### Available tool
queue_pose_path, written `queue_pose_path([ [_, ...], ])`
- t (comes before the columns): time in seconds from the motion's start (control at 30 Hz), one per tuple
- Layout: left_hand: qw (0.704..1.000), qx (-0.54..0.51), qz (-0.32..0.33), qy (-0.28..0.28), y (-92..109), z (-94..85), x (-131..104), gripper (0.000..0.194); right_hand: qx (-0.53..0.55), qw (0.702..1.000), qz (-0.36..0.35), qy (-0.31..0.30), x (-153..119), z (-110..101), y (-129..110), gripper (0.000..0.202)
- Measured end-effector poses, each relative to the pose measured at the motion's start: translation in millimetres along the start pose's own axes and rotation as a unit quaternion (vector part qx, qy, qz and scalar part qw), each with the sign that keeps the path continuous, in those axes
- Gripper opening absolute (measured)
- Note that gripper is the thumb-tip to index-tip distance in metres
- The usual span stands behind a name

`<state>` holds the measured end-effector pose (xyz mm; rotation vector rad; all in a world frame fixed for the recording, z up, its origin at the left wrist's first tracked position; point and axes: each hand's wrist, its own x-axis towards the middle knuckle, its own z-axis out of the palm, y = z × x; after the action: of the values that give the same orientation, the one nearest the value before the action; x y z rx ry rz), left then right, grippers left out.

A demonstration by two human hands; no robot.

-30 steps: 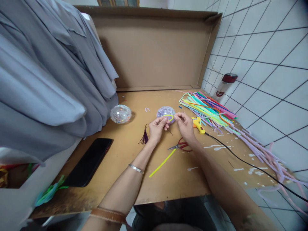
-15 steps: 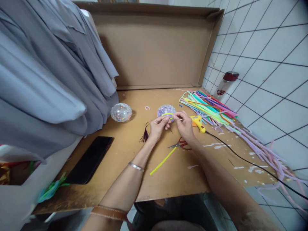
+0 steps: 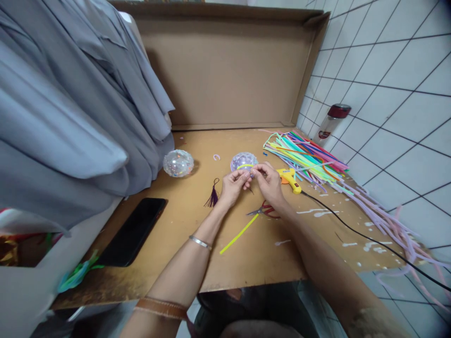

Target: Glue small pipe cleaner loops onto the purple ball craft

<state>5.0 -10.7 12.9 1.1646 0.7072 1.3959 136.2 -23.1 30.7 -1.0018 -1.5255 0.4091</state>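
Observation:
Between my two hands a short piece of yellow pipe cleaner is bent in a curve. My left hand is closed, pinching one part of it between thumb and finger. My right hand pinches it close by, and the fingertips of both hands nearly meet. Just behind them sits a clear, purple-tinted ball, partly covered by the fingers. Nearer to me lie red-handled scissors and a longer yellow pipe cleaner. A dark purple tassel rests left of my left hand.
A yellow glue gun with a black cord lies right of my hands, before a pile of colourful pipe cleaners. Leftward are another clear ball and a black phone. A bottle stands by the tiled wall.
Both hands stay almost in place, still pinching the yellow piece. The fingertips have shifted slightly, and less of the yellow shows between them. The whole view has moved a little.

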Motion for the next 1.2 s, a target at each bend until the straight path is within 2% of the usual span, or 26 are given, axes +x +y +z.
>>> queue_pose_path([
  [0.1,0.999,0.018,0.023,0.037,0,-6.9,4,0.044,0.0,1.0,0.012,0.008,1,-1,2,0.019],
  [0.27,0.98,0.049,0.096,0.168,-7,-25.3,15,0.04,0.023,0.997,0.068,0.037,7,-9,8,0.032],
  [0.43,0.967,0.088,0.117,0.209,-13,-34.7,20,0.029,0.011,0.989,0.096,0.109,14,-19,18,0.036],
  [0.6,0.959,0.128,0.127,0.221,-10,-36.7,18,0.025,-0.011,0.989,0.101,0.105,14,-21,20,0.038],
  [0.73,0.963,0.127,0.115,0.207,-4,-33.6,15,0.026,-0.042,0.991,0.101,0.08,13,-18,17,0.027],
  [0.93,0.987,0.075,0.046,0.131,-6,-8.4,1,0.029,-0.018,0.99,0.13,0.052,12,-10,15,0.02],
  [1.0,0.99,0.049,0.011,0.134,-10,2.3,-4,0.029,-0.022,0.989,0.136,0.053,13,-10,14,0.023],
  [1.07,0.988,0.013,-0.021,0.152,-13,10.9,-9,0.029,-0.064,0.987,0.136,0.064,15,-15,12,0.025],
  [1.13,0.986,-0.008,-0.04,0.164,-15,16.1,-12,0.029,-0.162,0.975,0.13,0.085,18,-26,9,0.027],
  [1.2,0.985,-0.015,-0.047,0.167,-16,18.5,-12,0.029,-0.307,0.939,0.121,0.095,20,-39,5,0.029],
])
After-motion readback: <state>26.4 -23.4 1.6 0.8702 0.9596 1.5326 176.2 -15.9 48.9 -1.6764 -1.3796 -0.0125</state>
